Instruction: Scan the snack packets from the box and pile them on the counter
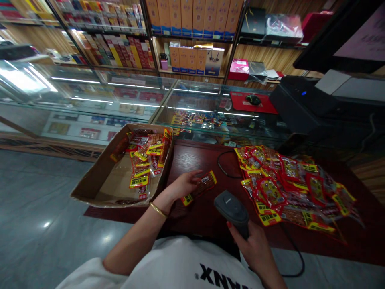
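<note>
My left hand (184, 185), with a gold bangle on the wrist, is over the table at the edge of a snack packet (205, 182) with red and yellow ends. Its fingers are apart and reach over the packet; whether they press on it is hard to see. In my right hand (254, 245) is a dark grey barcode scanner (231, 206), its head pointing up and left. An open cardboard box (105, 182) with several similar packets (148, 154) inside stands left of my left hand. To the right lies a large heap of snack packets (279, 184).
Beyond the dark red table (186, 154) runs a glass display counter (192, 96) with goods inside. A black cable (224, 166) lies between scanner and heap. A mouse (253, 99) on a red mat and a black printer-like machine (300, 94) are at the back right.
</note>
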Motion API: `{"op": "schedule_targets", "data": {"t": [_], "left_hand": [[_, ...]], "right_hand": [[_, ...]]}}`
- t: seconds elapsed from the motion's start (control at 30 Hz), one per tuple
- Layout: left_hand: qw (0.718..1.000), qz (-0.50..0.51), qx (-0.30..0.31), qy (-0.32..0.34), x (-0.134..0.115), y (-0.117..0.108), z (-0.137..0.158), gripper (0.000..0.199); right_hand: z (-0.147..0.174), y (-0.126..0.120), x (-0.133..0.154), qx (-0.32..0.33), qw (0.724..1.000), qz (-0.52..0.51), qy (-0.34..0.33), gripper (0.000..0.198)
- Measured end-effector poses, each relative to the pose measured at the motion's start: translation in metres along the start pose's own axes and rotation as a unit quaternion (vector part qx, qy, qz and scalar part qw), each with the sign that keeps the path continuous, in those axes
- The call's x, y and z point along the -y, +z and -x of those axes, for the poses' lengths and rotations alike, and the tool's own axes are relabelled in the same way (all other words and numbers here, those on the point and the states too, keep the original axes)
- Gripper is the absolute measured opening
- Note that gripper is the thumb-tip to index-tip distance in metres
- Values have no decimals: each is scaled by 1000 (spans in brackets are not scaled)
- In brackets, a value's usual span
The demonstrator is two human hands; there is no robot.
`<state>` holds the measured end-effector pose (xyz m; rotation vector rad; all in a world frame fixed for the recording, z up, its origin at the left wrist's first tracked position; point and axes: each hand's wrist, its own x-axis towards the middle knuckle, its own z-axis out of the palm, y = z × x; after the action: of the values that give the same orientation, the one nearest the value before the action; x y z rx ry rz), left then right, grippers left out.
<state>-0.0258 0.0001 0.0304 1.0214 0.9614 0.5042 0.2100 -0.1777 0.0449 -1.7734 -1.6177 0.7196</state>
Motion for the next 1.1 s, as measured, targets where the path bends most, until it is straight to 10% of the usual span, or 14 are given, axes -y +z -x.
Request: {"op": "schedule_targets", "data": {"t": [0.4, 0.83, 0.97, 1.1], "left_hand": [[982, 188, -15, 1, -11, 62, -38, 58], [984, 69, 162, 17, -127, 261, -165, 33], [989, 37, 137, 40, -116, 244, -144, 46], [976, -10, 127, 178, -94, 171, -65, 43]], "right_hand": [[6, -6, -4, -89, 995, -50, 24, 28], [49, -10, -26, -214, 966, -85, 118, 29], [47, -6, -23, -230, 961, -88, 127, 35], [37, -4, -23, -199, 970, -85, 114, 40]]}}
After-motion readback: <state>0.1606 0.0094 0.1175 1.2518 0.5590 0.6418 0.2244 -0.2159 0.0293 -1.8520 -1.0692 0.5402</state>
